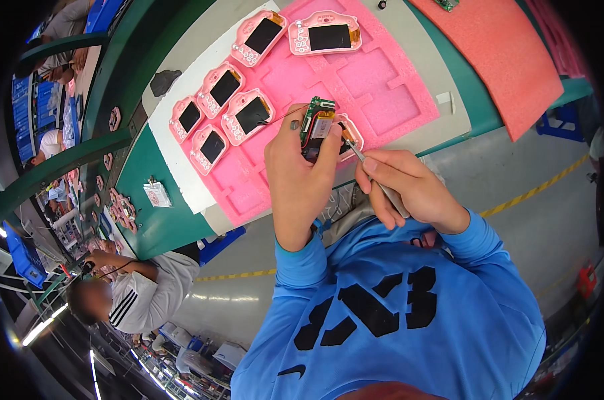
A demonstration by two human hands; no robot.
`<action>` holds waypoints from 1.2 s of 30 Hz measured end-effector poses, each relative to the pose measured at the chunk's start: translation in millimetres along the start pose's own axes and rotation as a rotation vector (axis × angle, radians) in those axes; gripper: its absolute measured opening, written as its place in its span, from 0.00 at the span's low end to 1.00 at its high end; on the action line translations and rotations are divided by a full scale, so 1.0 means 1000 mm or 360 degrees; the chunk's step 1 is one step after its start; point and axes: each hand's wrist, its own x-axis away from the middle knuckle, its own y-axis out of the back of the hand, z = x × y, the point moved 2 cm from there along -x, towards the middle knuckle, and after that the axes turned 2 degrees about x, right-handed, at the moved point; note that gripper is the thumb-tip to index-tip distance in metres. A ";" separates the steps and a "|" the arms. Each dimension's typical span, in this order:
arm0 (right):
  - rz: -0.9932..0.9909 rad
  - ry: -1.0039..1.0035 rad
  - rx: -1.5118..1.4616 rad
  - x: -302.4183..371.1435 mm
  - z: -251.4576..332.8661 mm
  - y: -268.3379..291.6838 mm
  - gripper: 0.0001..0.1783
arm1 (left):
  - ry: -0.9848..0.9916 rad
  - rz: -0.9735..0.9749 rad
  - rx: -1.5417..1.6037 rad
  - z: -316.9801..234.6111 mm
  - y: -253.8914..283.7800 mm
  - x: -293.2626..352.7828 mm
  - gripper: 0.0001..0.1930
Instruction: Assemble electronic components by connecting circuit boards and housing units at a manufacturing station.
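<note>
My left hand (296,175) is closed on a small electronic assembly, lifted over the front of the pink foam tray (295,87). The assembly shows a green circuit board (322,104) and a silver battery pack (320,125) with yellow tape; a thin wire trails off its left side. In my right hand (408,181) is a pair of metal tweezers (357,153). Their tips reach a pink-and-white casing (355,135) beside the assembly. Part of this casing is hidden behind my left fingers, so I cannot tell whether it is held or lies on the tray.
Several pink game-console-like units, one a front unit (209,147), lie face up on the tray's left and far parts. A red-pink foam sheet (495,57) hangs over the right edge. A small white part (157,193) sits on the green table. A co-worker (138,293) is at left.
</note>
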 end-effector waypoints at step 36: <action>-0.0385 0.0482 0.1111 0.011 -0.001 -0.015 0.11 | 0.0395 0.0271 0.0699 0.023 0.030 0.038 0.08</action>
